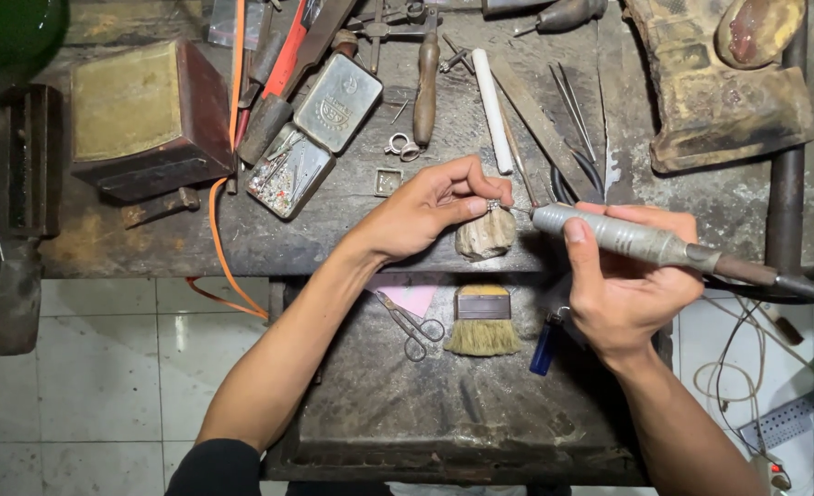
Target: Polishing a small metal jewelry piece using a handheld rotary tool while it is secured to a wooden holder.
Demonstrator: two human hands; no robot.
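Looking down at a beat-up workbench (352, 220) here. The left hand (425, 209) has its fingertips pinched tight around a tiny silvery ring-like piece (494, 206), holding it right on top of a worn wooden bench peg (486, 235) that sticks out from the near edge of the bench, about mid-scene. The right hand (623, 285) is wrapped around a grey metal rotary handpiece (623, 236) – thumb across the top, fingers curled underneath – with the thin bit pointing left and its tip right at the little piece; can't tell if it actually touches. A dark cable runs off the handpiece to the right. Below the hands there's a dirty metal catch tray (443, 413) with a small pair of scissors (413, 326), a flat bristle brush (482, 321) and a blue lighter (544, 346) lying at its far end, the lighter just beside the right wrist. Farther back on the bench – an open tin of small bits (289, 171) with its lid (338, 101) next to it, a white rod (492, 110), a wooden-handled tool (426, 87), and a dark box with a greenish top (145, 115) off to the left.
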